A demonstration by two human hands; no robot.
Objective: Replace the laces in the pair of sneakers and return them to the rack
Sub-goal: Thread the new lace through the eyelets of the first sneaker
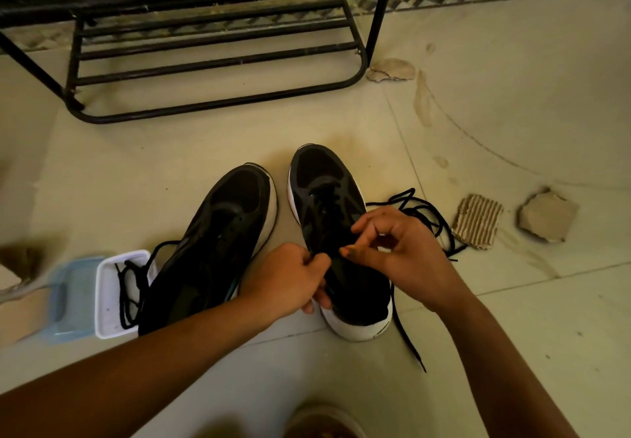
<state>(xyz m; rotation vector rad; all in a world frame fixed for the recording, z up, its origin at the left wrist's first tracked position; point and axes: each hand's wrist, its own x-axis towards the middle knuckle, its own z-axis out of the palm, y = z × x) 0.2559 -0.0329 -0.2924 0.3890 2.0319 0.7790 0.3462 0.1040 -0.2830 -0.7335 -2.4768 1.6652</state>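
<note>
L hand point(290, 277) & R hand point(399, 250) fingers pinch lace point(426, 212) on right sneaker point(321, 178); lace limp, light, prob. slippery, so grip nr stiff tip.

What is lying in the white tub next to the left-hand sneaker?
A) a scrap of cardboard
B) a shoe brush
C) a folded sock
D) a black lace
D: a black lace lies loosely coiled in the white tub, and one strand runs over the rim toward the sneaker beside it.
</note>
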